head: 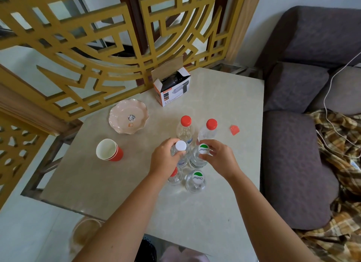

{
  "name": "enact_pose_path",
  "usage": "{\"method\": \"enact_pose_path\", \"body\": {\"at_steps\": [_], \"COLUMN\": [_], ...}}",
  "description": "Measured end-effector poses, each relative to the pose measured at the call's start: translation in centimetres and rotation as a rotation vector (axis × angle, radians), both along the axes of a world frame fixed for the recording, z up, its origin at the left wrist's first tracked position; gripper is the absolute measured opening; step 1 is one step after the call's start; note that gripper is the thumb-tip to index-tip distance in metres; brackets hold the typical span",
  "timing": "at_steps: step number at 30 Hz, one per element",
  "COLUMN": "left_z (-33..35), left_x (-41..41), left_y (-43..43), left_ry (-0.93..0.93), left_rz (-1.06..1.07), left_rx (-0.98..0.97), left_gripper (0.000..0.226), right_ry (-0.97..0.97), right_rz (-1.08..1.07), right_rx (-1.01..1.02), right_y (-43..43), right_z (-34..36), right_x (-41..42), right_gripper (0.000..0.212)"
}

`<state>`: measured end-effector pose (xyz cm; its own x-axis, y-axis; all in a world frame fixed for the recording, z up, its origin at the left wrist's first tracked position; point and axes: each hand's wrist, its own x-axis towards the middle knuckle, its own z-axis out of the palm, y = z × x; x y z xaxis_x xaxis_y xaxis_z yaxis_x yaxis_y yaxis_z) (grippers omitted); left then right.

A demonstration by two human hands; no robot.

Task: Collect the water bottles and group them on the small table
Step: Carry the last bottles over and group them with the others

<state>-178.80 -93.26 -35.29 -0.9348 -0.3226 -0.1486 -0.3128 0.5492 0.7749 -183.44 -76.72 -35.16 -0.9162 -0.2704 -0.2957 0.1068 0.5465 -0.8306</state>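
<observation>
Both hands are gripping bottle necks on the small table (pixel 224 105) — the left hand (pixel 166 160) holding the white-capped bottle (pixel 180 146), the right hand (pixel 221 158) holding a green-and-white-capped bottle (pixel 203 150). Four more bottles are standing clustered just beside them, two red-capped ones (pixel 186 121) behind.

Red-capped bottle (pixel 174 175) mostly hidden under the left wrist — only a cap sliver and shoulder show. Sticker print on the pink plate (pixel 128 116) too small to read. Both forearms, plus the surface (pixel 205 218) near edge, cut off by the frame bottom.
</observation>
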Motion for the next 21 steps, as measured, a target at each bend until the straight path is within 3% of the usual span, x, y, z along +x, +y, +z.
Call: {"method": "enact_pose_path", "body": {"at_steps": [21], "left_z": [0.88], "left_x": [0.44], "left_y": [0.51], "left_ry": [-0.004], "left_rz": [0.046], "left_rx": [0.045], "left_gripper": [0.044], "right_ry": [0.038], "right_rz": [0.055], "right_rx": [-0.025], "right_y": [0.75], "right_z": [0.37], "right_x": [0.25], "right_gripper": [0.049]}}
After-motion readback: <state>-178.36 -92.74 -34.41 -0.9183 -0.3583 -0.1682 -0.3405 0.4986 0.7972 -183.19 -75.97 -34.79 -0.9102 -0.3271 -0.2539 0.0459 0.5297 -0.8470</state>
